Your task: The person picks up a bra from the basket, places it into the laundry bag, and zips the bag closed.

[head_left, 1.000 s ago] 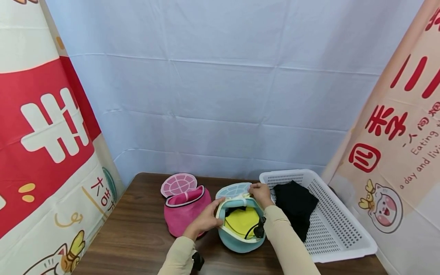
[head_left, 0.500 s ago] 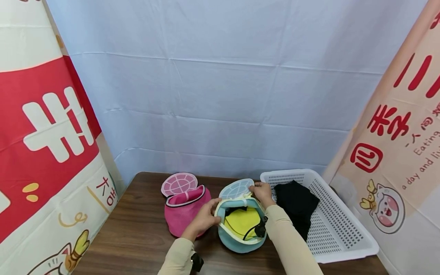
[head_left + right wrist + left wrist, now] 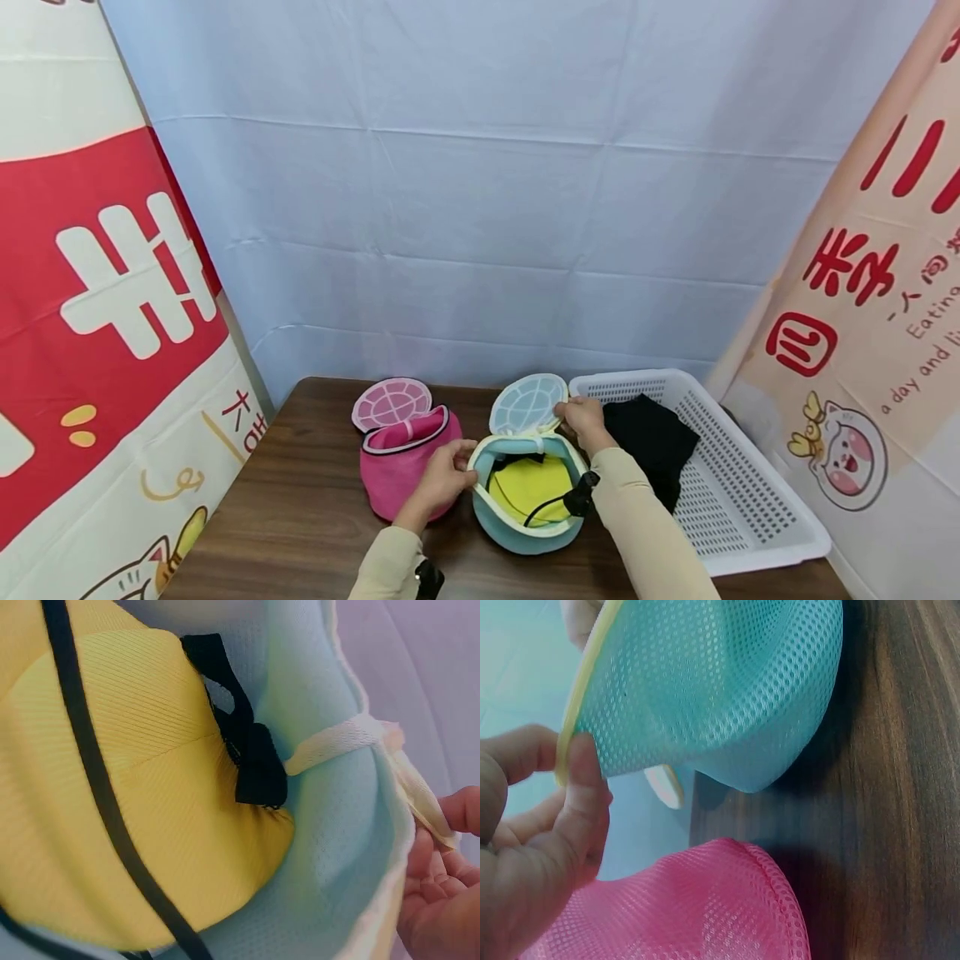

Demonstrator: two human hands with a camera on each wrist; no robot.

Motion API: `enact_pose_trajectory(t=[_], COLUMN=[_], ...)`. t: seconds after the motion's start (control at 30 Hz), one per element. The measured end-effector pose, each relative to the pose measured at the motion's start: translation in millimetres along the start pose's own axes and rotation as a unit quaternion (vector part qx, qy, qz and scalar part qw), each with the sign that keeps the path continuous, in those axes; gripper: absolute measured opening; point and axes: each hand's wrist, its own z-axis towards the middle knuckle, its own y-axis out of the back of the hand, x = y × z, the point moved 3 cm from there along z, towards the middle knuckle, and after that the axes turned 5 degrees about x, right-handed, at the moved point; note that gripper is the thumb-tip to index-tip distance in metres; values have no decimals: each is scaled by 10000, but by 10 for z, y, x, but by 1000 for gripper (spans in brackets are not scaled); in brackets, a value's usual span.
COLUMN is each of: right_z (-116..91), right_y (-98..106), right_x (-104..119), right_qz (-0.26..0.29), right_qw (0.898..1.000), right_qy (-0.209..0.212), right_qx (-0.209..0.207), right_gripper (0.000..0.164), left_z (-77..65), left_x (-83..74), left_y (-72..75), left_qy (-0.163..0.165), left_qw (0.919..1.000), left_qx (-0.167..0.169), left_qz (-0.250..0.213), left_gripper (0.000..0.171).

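A light blue mesh laundry bag (image 3: 525, 542) with a pale yellow rim stands unlidded on the table, its round patterned lid (image 3: 529, 402) tipped back behind it. Inside lies a yellow padded garment (image 3: 165, 780) with black straps. My left hand (image 3: 447, 475) pinches the bag's rim on the left, thumb and fingers either side of the yellow edging in the left wrist view. At the back right, my right hand (image 3: 584, 422) pinches the lid's edge near where it joins the bag. A pink mesh bag (image 3: 405, 471) stands close beside my left hand, its pink lid (image 3: 392, 403) folded back.
A white perforated basket (image 3: 742, 500) stands on the right, with a black cloth (image 3: 651, 442) in it. Under everything is a dark wood table (image 3: 300, 483). A pale blue curtain (image 3: 480, 208) hangs behind the table.
The blue lid has been raised and tipped further back, with my right hand moving slightly right along with it. The mouth of the bag looks wider and rounder. My left hand keeps its hold on the rim.
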Motion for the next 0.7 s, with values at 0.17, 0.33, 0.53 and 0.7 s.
enact_pose_trajectory(t=[0.17, 0.33, 0.53, 0.7], right_z=[-37, -56, -69, -100], right_y=[16, 27, 29, 61], right_x=[23, 19, 24, 19], right_qz=[214, 486, 647, 692], right_qw=[9997, 9987, 9973, 9953], right_qy=[77, 106, 239, 442], right_qx=[-17, -124, -243, -518], right_gripper=[37, 54, 47, 31], left_z=[-45, -96, -103, -80], left_x=[-27, -43, -20, 17], left_y=[-13, -39, -51, -63], left_qy=[351, 923, 1149, 1153], left_qw=[9971, 9877, 9827, 9834], left_qx=[-665, -1153, -1385, -1394], left_qz=[139, 511, 435, -170], left_gripper=[29, 13, 9, 9])
